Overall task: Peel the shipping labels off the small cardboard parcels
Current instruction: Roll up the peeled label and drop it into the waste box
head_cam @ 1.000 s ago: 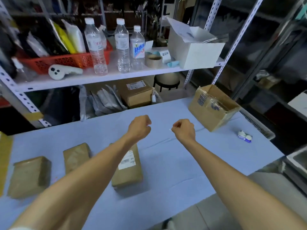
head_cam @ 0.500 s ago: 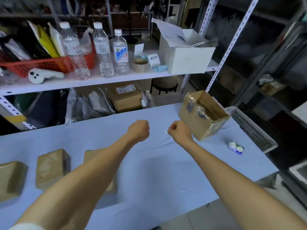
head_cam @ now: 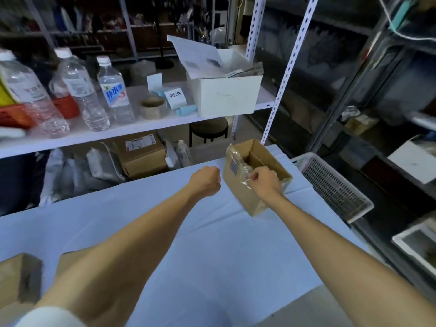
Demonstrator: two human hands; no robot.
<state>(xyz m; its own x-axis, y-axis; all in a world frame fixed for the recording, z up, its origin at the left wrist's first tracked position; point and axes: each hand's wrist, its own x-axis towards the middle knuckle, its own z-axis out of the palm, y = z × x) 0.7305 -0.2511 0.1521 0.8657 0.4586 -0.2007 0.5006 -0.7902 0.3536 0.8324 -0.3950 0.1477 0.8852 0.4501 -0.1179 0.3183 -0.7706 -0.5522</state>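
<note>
Two small cardboard parcels lie flat at the near left of the blue-covered desk point(head_cam: 212, 244), well apart from both hands. The first parcel point(head_cam: 14, 277) is blurred and cut off by the frame's edge. The second parcel point(head_cam: 68, 258) is mostly hidden behind the left forearm. Neither one's long axis nor any label can be made out.

Farther out, the left hand point(head_cam: 206, 182) is a closed fist with nothing visible in it, just left of an open cardboard box point(head_cam: 243, 197). The right hand point(head_cam: 265, 182) curls its fingers point(head_cam: 253, 177), thumb and forefinger pinching a clear strip point(head_cam: 245, 182) at the box's near wall. Whether the strip is loose or stuck there is unclear. The box sits tilted, mouth up, its long axis running far left to near right, with a printed label point(head_cam: 233, 166) on its left wall.

Behind, a shelf point(head_cam: 118, 131) carries water bottles point(head_cam: 113, 90), a tape roll point(head_cam: 153, 107) and a white carton point(head_cam: 226, 95).
</note>
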